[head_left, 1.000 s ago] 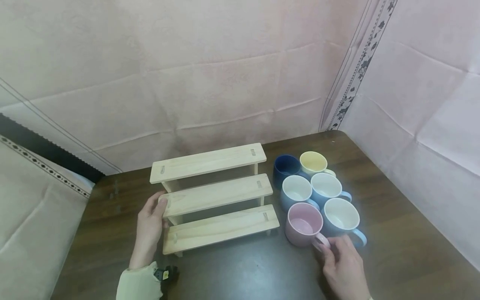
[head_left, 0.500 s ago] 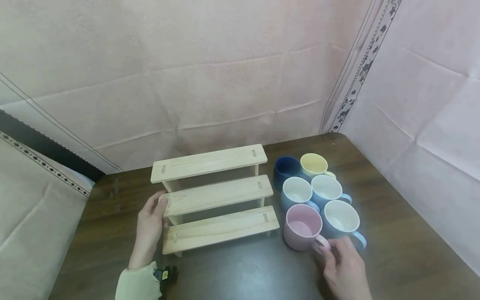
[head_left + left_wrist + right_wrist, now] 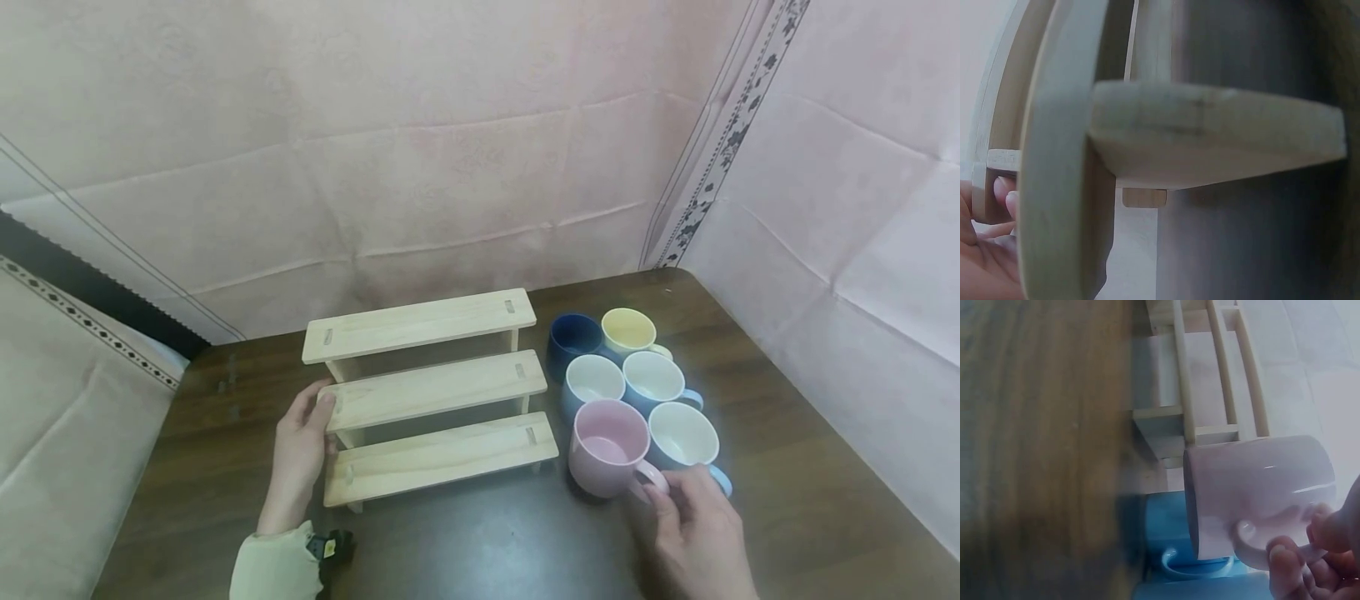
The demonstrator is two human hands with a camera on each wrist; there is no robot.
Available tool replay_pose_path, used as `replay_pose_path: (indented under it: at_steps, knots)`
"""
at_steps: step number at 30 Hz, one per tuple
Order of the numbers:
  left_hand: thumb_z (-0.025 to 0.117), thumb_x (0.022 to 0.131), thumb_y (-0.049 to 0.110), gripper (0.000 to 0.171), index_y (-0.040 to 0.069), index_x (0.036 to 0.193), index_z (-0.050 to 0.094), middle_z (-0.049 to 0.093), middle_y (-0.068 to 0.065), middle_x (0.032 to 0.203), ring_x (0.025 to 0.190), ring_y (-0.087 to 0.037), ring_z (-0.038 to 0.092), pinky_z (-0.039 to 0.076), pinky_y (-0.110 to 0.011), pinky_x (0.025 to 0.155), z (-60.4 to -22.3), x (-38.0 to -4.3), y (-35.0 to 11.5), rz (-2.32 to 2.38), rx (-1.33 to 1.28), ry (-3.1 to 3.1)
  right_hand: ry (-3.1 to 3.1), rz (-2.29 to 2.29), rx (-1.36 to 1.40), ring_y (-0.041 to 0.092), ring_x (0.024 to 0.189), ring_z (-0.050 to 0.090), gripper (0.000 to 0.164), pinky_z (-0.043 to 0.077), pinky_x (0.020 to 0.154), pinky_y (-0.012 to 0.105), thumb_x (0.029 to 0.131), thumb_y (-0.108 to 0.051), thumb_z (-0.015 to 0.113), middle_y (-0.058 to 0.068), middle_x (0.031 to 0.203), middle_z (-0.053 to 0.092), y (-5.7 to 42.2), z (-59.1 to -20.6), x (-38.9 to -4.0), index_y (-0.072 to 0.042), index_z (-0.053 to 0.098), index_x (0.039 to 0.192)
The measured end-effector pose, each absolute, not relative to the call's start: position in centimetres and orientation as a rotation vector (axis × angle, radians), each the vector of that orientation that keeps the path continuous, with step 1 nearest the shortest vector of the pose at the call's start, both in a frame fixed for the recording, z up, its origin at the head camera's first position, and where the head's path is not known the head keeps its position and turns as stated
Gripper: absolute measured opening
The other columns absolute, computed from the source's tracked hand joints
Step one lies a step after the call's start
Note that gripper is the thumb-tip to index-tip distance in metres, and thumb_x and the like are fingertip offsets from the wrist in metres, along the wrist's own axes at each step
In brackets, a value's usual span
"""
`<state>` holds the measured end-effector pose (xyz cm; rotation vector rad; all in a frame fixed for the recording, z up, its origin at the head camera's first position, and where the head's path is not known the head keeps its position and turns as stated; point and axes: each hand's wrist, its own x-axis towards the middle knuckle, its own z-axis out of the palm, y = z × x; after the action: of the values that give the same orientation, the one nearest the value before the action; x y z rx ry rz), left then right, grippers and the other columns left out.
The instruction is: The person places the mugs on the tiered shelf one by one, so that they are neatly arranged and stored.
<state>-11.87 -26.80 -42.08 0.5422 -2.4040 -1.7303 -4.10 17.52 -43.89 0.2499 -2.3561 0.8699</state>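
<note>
My right hand [image 3: 701,525] pinches the handle of a pink mug [image 3: 600,467] between thumb and fingers. In the right wrist view the pink mug [image 3: 1254,494] hangs off the wood tabletop, its base free. My left hand [image 3: 300,442] grips the left end of the middle board on a pale wooden three-step rack [image 3: 435,387]. From the left wrist view, fingers [image 3: 1007,190] curl at the board's end behind a nearer board. Behind the pink mug stand light blue mugs [image 3: 682,433] with white insides, a dark blue mug [image 3: 573,337] and a yellow mug [image 3: 628,329].
The dark wood table [image 3: 450,542] ends at a pale cloth backdrop [image 3: 450,167] behind and at the right. The mugs stand close together just right of the rack. A dark strap with a small device [image 3: 327,548] is on the left wrist.
My right hand has lifted the pink mug up from the table; a dark shadow now shows under it. My left hand keeps its hold on the rack.
</note>
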Motion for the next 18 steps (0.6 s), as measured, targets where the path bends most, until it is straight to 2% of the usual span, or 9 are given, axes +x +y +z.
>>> replay_pose_path:
  at_steps: [5, 9, 12, 18]
  knots:
    - [0.044, 0.102, 0.044, 0.051, 0.016, 0.145, 0.043, 0.057, -0.007, 0.090, 0.054, -0.012, 0.047, 0.043, -0.025, 0.050, -42.2, -11.9, -26.7, -1.691, 0.536, -2.410, -2.294, 0.870, 0.340, 0.006, 0.070, 0.043, 0.026, 0.039, 0.060, 0.018, 0.070, 0.009, 0.076, -0.005, 0.077, 0.046, 17.9, -43.2, -4.4, -0.005, 0.062, 0.086]
    - [0.043, 0.103, 0.043, 0.051, 0.014, 0.145, 0.042, 0.055, -0.007, 0.081, 0.053, -0.012, 0.047, 0.043, -0.025, 0.048, -42.3, -11.9, -26.7, -1.653, 0.520, -2.415, -2.263, 0.889, 0.370, 0.003, 0.071, 0.047, 0.020, 0.042, 0.060, 0.014, 0.074, 0.007, 0.074, -0.003, 0.079, 0.049, 18.0, -42.5, -4.6, -0.003, 0.062, 0.086]
    - [0.042, 0.103, 0.043, 0.052, 0.014, 0.146, 0.042, 0.055, -0.006, 0.080, 0.053, -0.012, 0.047, 0.043, -0.025, 0.048, -42.3, -11.9, -26.7, -1.645, 0.519, -2.418, -2.236, 0.911, 0.379, 0.000, 0.071, 0.050, 0.021, 0.044, 0.059, 0.011, 0.073, 0.008, 0.075, -0.001, 0.080, 0.052, 18.0, -42.0, -4.9, -0.002, 0.063, 0.085]
    - [0.042, 0.103, 0.043, 0.052, 0.013, 0.146, 0.041, 0.055, -0.006, 0.079, 0.053, -0.012, 0.046, 0.042, -0.025, 0.048, -42.3, -11.9, -26.6, -1.642, 0.521, -2.419, -2.223, 0.930, 0.387, 0.000, 0.071, 0.050, 0.022, 0.043, 0.062, 0.013, 0.071, 0.008, 0.077, -0.002, 0.078, 0.054, 17.7, -40.7, -5.5, -0.004, 0.065, 0.085]
